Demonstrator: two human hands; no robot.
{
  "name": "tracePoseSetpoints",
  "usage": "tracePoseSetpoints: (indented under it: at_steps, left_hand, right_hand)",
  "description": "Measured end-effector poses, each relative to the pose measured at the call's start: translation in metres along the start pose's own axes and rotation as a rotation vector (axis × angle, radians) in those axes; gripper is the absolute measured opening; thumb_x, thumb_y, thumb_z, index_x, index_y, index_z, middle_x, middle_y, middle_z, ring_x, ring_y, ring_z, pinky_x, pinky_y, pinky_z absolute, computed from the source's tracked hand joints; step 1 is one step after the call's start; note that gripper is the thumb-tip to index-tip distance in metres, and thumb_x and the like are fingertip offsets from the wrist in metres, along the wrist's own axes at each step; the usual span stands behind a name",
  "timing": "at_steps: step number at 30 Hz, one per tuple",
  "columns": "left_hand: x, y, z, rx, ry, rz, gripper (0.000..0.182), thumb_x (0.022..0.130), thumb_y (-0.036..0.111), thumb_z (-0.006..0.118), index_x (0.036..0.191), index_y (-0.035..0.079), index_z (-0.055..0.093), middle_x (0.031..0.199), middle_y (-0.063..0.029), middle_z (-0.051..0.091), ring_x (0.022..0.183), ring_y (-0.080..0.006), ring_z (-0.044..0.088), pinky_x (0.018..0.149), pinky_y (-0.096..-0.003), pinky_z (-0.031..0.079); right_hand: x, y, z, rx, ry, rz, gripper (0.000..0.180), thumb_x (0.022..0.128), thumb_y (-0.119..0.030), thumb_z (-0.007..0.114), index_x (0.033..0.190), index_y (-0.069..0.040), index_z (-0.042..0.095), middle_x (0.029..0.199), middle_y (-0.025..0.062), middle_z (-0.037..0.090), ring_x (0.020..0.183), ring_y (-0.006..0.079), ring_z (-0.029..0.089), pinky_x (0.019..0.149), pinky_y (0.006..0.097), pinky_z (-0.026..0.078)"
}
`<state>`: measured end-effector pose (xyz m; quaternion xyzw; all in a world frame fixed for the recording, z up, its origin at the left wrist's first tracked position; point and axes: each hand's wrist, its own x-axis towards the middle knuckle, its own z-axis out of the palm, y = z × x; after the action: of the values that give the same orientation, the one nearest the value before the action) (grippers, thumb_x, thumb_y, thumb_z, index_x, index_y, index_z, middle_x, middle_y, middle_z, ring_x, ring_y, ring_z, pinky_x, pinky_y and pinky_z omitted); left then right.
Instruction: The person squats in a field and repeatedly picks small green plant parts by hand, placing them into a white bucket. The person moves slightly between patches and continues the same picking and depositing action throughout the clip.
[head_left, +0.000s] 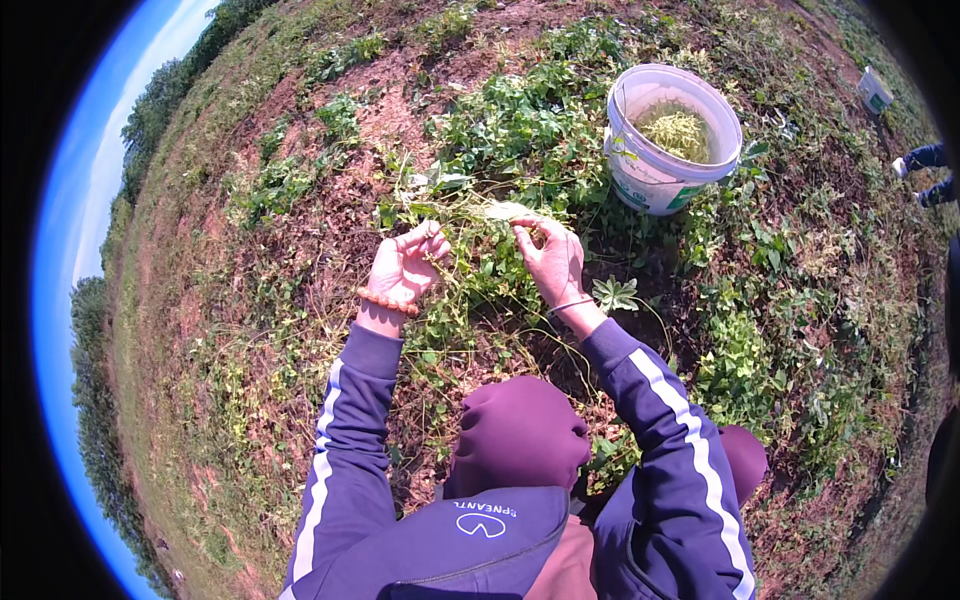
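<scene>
Both my hands are raised over a low, leafy patch of vines (480, 277). My left hand (409, 262), with an orange beaded bracelet at the wrist, has its fingers curled and thumb and forefinger together on a thin yellow-green sprig (437, 262). Level with it, my right hand (553, 259) pinches pale, thin stems (502, 211), which look overexposed at its fingertips. More pale stems stretch across the gap between the hands. To the upper right of my right hand stands a white plastic bucket (626, 161) holding a heap of yellow-green sprigs (675, 133).
My bent knee (517, 431) rises below the hands. A lobed leaf (615, 294) stands beside my right wrist. Farther right are a second white bucket (875, 91) and another person's legs (930, 165). Reddish soil (397, 112) shows between plants; trees (157, 105) line the far left.
</scene>
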<state>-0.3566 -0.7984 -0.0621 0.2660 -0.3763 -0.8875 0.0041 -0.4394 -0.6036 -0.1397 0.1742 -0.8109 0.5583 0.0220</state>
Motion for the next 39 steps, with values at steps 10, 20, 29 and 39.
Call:
tracePoseSetpoints:
  at_steps: [10,20,29,39]
  left_hand:
    - [-0.01,-0.02,0.009,-0.016,-0.051,-0.025,0.015,0.089,0.014,0.055,0.082,0.003,0.048,0.073,-0.0005,0.036,0.07,-0.0148,0.034,0.069,-0.0278,0.032]
    - [-0.013,0.019,-0.018,-0.28,-0.138,0.09,0.007,0.091,0.013,0.049,0.088,0.007,0.047,0.069,-0.0003,0.038,0.072,-0.0166,0.04,0.077,-0.0355,0.036]
    - [-0.017,0.011,-0.039,-0.338,-0.231,0.029,0.013,0.09,0.019,0.054,0.09,0.007,0.05,0.068,0.0029,0.037,0.067,-0.0139,0.038,0.071,-0.0334,0.033]
    - [-0.031,0.047,-0.046,-0.387,-0.088,0.176,0.013,0.093,0.016,0.048,0.083,0.01,0.046,0.062,0.0062,0.029,0.061,-0.0102,0.033,0.065,-0.0296,0.029]
  right_hand:
    - [0.002,0.029,0.008,-0.102,-0.066,-0.047,0.02,0.079,-0.023,0.069,0.096,-0.013,0.071,0.086,0.0077,0.069,0.075,0.0241,0.065,0.068,0.032,0.052]
    - [0.002,0.055,-0.009,-0.072,0.13,0.243,0.02,0.071,-0.024,0.068,0.07,-0.007,0.057,0.067,0.0108,0.06,0.06,0.0266,0.059,0.057,0.0353,0.045]
    - [0.01,0.062,-0.009,0.09,0.332,0.351,0.016,0.072,-0.017,0.068,0.067,-0.006,0.057,0.061,0.0027,0.058,0.056,0.0131,0.054,0.057,0.0284,0.044]
    - [0.031,0.076,-0.043,0.175,-0.527,0.239,0.019,0.081,-0.02,0.067,0.075,-0.001,0.066,0.064,-0.0008,0.062,0.06,0.0051,0.052,0.057,0.0245,0.044]
